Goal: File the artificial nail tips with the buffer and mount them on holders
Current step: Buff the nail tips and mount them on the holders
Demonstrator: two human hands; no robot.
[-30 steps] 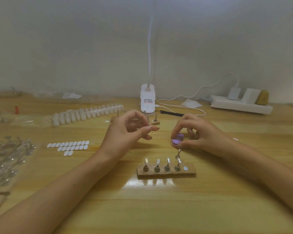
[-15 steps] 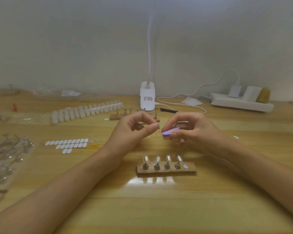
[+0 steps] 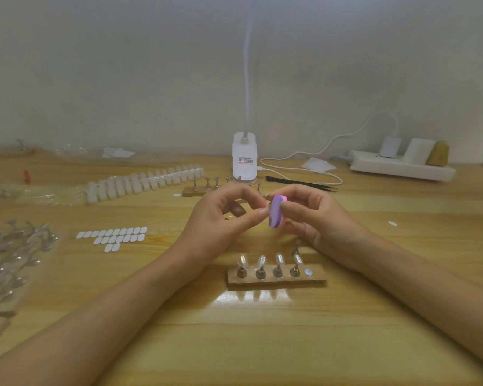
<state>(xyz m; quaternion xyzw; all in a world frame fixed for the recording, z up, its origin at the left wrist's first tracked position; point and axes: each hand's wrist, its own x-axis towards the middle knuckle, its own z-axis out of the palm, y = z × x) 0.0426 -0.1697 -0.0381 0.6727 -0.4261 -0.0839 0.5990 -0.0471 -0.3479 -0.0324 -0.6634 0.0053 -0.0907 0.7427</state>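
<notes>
My R hand (image 3: 318, 218) pinches buffer (image 3: 275, 211) upright; L hand (image 3: 221, 218) thumb+index pinched against it, can't tell on what. Wood table (image 3: 262, 344): block (image 3: 276, 278) w/ tips (image 3: 261, 261), lamp (image 3: 244, 160) behind.

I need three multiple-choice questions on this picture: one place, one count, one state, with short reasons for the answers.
1. Where is the wooden stand with tips? A) nearer the camera than the buffer B) behind the lamp C) on the power strip
2. How many nail tips stand on it? A) two B) four C) six
3. What does the right hand do? A) lies flat B) holds the purple buffer C) grips tweezers
1 A: it lies this side of the buffer. 2 B: four holders each carry one tip. 3 B: fingers curl round the buffer.
</notes>
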